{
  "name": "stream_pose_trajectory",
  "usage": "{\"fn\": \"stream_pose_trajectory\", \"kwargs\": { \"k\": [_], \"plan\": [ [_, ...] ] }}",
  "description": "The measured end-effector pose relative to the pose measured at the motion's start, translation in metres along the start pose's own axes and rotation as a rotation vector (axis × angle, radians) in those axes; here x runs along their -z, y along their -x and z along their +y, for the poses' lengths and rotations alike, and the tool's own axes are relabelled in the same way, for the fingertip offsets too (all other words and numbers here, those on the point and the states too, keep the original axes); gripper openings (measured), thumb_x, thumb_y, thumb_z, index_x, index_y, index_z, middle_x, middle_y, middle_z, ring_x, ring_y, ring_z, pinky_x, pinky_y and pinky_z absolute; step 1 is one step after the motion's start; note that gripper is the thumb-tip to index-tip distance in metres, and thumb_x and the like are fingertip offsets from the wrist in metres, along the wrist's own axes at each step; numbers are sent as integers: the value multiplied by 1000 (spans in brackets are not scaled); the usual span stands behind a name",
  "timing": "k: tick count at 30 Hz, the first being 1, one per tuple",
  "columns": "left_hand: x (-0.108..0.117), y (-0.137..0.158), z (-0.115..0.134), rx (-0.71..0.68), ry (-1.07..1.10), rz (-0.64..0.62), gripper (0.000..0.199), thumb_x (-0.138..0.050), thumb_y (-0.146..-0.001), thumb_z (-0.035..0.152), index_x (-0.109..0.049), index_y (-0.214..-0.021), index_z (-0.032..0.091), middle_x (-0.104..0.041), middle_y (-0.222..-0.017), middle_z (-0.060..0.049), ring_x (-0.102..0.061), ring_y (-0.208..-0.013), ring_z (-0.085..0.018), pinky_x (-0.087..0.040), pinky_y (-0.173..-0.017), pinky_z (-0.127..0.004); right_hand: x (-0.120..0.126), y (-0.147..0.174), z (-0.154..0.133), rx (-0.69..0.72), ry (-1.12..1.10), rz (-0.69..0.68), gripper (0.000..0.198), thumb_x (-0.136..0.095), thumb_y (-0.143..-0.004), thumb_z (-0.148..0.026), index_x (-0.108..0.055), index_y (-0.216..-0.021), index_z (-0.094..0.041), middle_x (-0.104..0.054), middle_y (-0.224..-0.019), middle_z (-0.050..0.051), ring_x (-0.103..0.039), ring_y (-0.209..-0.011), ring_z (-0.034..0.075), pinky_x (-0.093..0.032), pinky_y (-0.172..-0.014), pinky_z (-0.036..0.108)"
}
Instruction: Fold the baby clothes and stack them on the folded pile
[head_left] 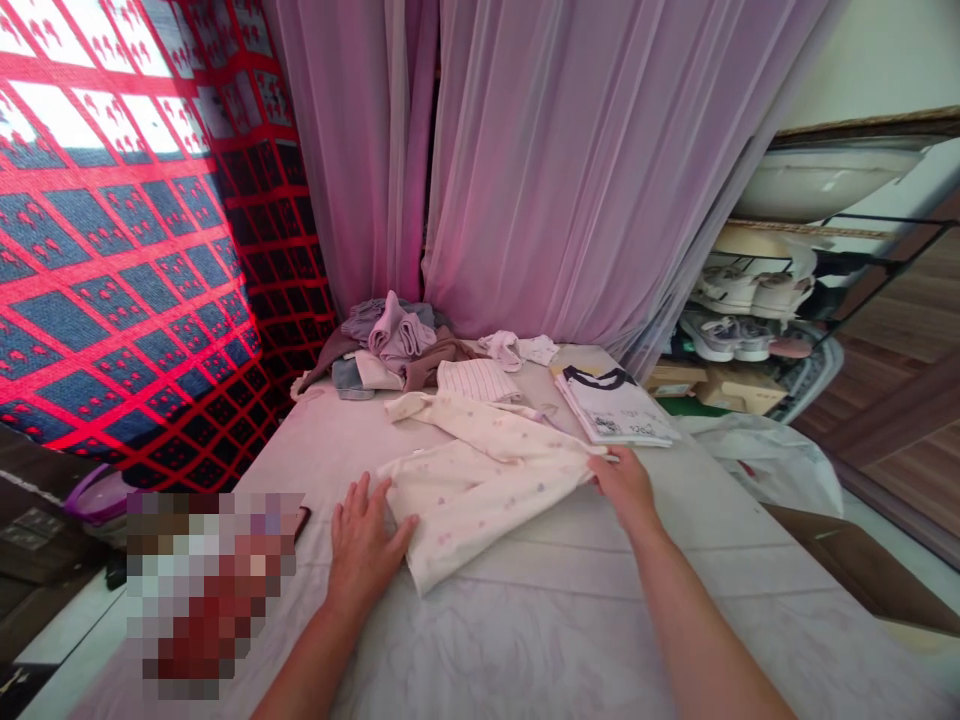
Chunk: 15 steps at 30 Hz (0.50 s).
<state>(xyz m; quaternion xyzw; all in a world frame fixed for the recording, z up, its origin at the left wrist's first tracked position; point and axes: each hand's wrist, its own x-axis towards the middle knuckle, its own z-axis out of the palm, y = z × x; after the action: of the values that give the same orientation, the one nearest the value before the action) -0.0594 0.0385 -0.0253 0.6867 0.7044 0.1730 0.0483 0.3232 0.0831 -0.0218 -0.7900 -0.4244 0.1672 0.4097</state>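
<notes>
A cream long-sleeved top [480,490] with small pale prints lies spread on the bed [540,640], one sleeve stretching toward the far left. My right hand [624,488] pinches the garment at its right end near the collar. At its left edge my left hand [369,545] lies flat with fingers spread, the fingertips and thumb at the cloth. Just beyond the top is a folded white piece with thin stripes [477,381]. To the far right sits a neat stack of folded shirts [615,408], the uppermost white with a dark neckband.
A heap of clothes [397,340] lies at the bed's far left, with small light garments [517,348] beside it. Pink curtains [570,170] hang behind. A rack with shoes [739,335] stands right; a pixelated patch covers the left front. A brown box [847,560] stands by the right edge.
</notes>
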Motion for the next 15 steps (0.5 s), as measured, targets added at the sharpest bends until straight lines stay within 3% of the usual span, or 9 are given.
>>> {"fn": "stream_pose_trajectory", "kwargs": {
  "k": [3, 6, 10, 15],
  "plan": [
    [4, -4, 6, 64, -26, -98, 73, -46, -84, 55, -35, -143, 14, -28, -153, -17, -20, -142, -33, -14, -112, -55, 22, 19, 39, -33, 111, -79, 44, -54, -73, -35, -60, -115, -21, -68, -69, 0, -63, -61, 18, -48, -58, 28],
    [8, -11, 15, 57, -22, -188, 77, -45, -83, 56, -29, -145, 13, -32, -152, -15, -21, -142, -33, -11, -111, -57, 29, 27, 38, 29, 262, -85, 50, -56, -74, -41, -59, -121, -23, -70, -91, 4, -65, -75, 20, -48, -68, 30],
    [16, -28, 29, 35, -18, -189, 81, -50, -80, 53, -26, -146, 12, -46, -142, -17, -37, -133, -32, -20, -109, -53, 23, 16, -12, 196, 390, -32, 55, -52, -81, -47, -54, -129, -22, -56, -131, 10, -58, -110, 24, -44, -89, 33],
    [31, -51, 40, 76, -11, -257, 68, -49, -82, 51, -37, -140, 17, -61, -125, -15, -55, -115, -32, -38, -92, -42, -12, -12, -80, 340, 426, -317, 49, -45, -89, -42, -52, -132, -20, -55, -135, 9, -54, -117, 21, -40, -96, 30]
  ]
}}
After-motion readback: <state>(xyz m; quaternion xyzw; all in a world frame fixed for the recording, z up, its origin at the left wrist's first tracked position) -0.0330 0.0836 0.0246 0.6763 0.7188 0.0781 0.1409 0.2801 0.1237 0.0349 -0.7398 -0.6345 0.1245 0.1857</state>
